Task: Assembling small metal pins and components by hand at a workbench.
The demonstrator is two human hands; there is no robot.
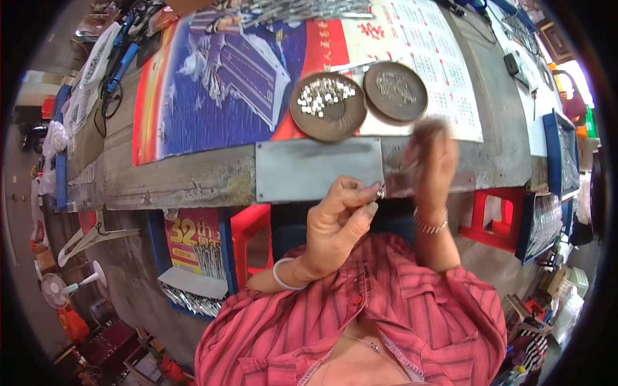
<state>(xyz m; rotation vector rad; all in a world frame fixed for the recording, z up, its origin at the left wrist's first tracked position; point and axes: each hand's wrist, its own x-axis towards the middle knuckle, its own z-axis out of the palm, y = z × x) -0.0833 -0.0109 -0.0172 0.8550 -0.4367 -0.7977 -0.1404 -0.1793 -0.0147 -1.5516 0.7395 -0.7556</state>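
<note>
My left hand [341, 225] is closed in a pinch at the table's near edge. Between its thumb and forefinger sits a small shiny metal piece [380, 192], too small to name further. To its right, my right hand [432, 154] is raised over the table edge and smeared by motion, so its fingers cannot be made out. Beyond the hands stand two round brown dishes. The left dish [338, 125] holds many small silvery-white pieces [322, 95]; the right dish [380, 106] holds finer, thin metal bits [397, 87]. A grey metal plate [309, 168] lies flat before the left hand.
A large printed poster [212, 122] covers much of the table. Long metal parts [302, 9] are piled at the far edge. Blue-handled tools [122, 67] lie far left. Red stools [252, 238] and a blue crate of metal parts [193, 299] stand below the near edge.
</note>
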